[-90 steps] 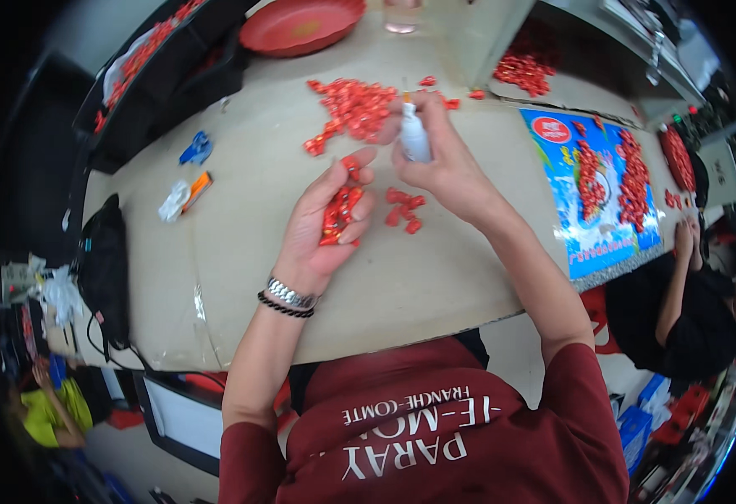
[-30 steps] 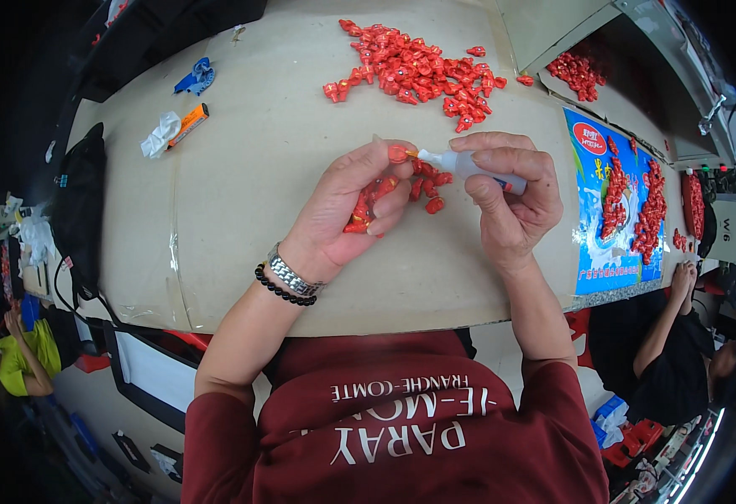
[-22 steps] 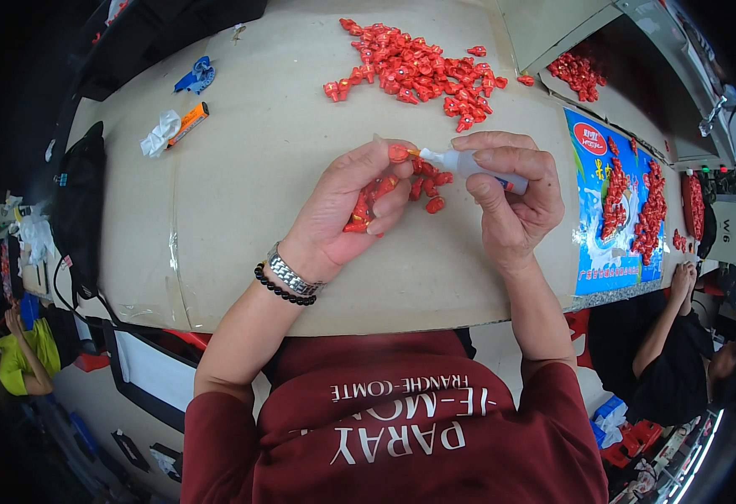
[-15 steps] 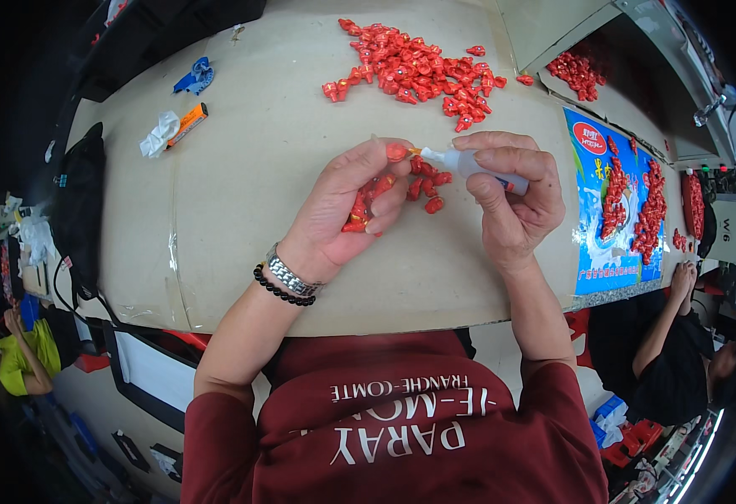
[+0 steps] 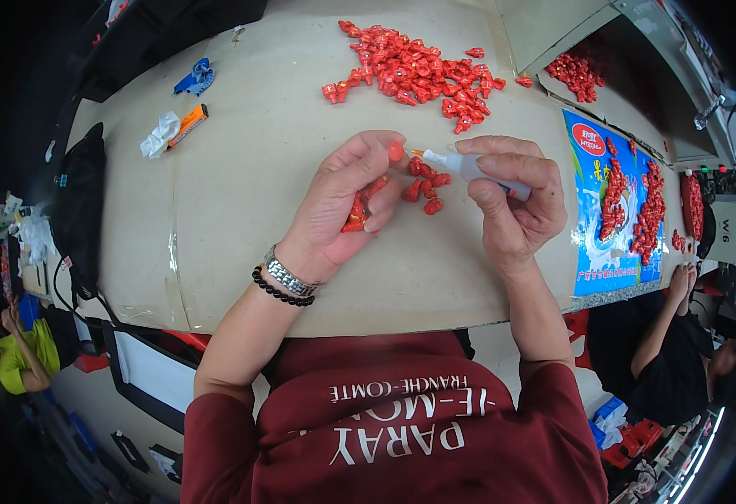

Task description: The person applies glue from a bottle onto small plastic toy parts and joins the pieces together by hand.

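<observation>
My left hand (image 5: pixel 347 185) is closed around several small red figurines (image 5: pixel 358 215) in its palm. Between its thumb and forefinger it pinches one red piece (image 5: pixel 395 152). My right hand (image 5: pixel 523 189) grips a small translucent squeeze bottle (image 5: pixel 477 168) with a white neck and a thin orange tip. That tip points left at the pinched piece, with a small gap between them. Just beyond the left fingers, several loose red figurines (image 5: pixel 426 181) lie on the table, partly behind the bottle. A large heap of the same figurines (image 5: pixel 410 67) lies farther back.
A blue printed sheet (image 5: pixel 586 168) at the right carries rows of red figurines (image 5: pixel 649 210). A grey metal housing (image 5: pixel 552 34) stands at the back right, with more figurines inside. An orange box (image 5: pixel 187 126), white tissue (image 5: pixel 160 134) and blue scrap (image 5: pixel 195 77) lie left. Other people sit at both sides.
The bottle's tip has drawn back slightly to the right, away from the pinched piece. My left hand has stayed nearly in place.
</observation>
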The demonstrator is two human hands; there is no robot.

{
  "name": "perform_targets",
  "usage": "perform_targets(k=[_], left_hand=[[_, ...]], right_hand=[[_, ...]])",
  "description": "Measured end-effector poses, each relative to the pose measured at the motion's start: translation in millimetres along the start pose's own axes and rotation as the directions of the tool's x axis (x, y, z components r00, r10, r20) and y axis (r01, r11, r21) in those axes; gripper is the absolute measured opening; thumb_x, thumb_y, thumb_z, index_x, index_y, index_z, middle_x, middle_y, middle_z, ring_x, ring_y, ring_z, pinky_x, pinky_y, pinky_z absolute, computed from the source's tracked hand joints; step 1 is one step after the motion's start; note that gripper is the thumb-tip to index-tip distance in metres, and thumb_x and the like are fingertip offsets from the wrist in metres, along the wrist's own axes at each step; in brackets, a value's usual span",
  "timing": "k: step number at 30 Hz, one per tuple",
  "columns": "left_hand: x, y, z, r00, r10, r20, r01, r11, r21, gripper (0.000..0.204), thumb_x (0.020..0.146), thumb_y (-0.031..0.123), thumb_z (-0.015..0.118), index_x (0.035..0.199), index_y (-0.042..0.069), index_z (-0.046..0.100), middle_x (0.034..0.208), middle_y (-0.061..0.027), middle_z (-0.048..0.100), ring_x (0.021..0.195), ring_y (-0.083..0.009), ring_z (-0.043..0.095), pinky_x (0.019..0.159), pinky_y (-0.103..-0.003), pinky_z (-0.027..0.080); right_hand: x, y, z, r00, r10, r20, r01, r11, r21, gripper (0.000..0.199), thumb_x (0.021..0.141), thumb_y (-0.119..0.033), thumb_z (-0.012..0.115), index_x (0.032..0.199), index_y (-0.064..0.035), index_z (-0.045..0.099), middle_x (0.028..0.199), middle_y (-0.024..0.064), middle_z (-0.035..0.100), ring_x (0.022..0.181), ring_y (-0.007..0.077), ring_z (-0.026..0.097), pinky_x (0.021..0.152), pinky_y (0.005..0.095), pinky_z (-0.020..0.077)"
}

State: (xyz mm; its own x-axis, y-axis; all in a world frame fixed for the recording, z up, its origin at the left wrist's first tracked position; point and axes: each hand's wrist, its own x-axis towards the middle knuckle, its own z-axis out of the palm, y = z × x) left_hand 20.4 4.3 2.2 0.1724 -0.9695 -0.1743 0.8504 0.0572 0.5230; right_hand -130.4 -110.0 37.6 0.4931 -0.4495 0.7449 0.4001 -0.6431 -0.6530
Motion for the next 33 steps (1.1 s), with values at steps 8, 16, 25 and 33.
perform_targets(k=[8,16,25,33], left_hand=[[0.0,0.9,-0.4,1.0,-0.001,-0.024,0.001,1.0,-0.007,0.028,0.093,0.018,0.059,0.116,0.003,0.055,0.097,-0.0058,0.059,0.054,-0.0072,0.043,0.04,-0.02,0.034],[0.1,1.0,-0.6,1.0,0.005,-0.024,-0.005,1.0,-0.012,0.028,0.092,0.017,0.061,0.115,0.002,0.056,0.097,-0.0058,0.06,0.054,-0.0073,0.042,0.04,-0.02,0.034],[-0.5,2.0,0.6,0.996,0.061,-0.064,-0.058,0.997,0.043,0.021,0.092,0.015,0.061,0.11,0.004,0.057,0.097,-0.0042,0.061,0.055,-0.0064,0.04,0.039,-0.019,0.033],[-0.8,4.0,2.4,0.991,0.091,-0.098,-0.083,0.993,0.089,0.02,0.091,0.014,0.062,0.109,0.005,0.057,0.1,-0.0036,0.063,0.054,-0.0054,0.04,0.039,-0.019,0.033]], right_hand=[[0.9,1.5,-0.4,1.0,-0.012,0.016,0.012,1.0,-0.019,0.021,0.075,0.017,0.06,0.093,0.0062,0.059,0.096,0.0198,0.063,0.063,0.0176,0.065,0.05,0.0245,0.0526],[1.5,0.7,1.8,1.0,-0.008,0.008,0.008,1.0,-0.007,0.023,0.074,0.019,0.059,0.093,0.0062,0.059,0.096,0.0193,0.063,0.065,0.0175,0.066,0.049,0.0239,0.0522],[2.4,1.0,1.5,0.999,-0.033,0.032,0.034,0.999,-0.027,0.025,0.072,0.02,0.058,0.094,0.0062,0.058,0.095,0.0191,0.063,0.064,0.0175,0.065,0.048,0.0239,0.052],[-2.7,-3.0,-0.1,0.997,0.064,0.041,-0.059,0.993,-0.103,0.02,0.083,-0.008,0.07,0.095,-0.0023,0.056,0.096,0.0186,0.066,0.085,0.02,0.065,0.063,0.0258,0.0506]])
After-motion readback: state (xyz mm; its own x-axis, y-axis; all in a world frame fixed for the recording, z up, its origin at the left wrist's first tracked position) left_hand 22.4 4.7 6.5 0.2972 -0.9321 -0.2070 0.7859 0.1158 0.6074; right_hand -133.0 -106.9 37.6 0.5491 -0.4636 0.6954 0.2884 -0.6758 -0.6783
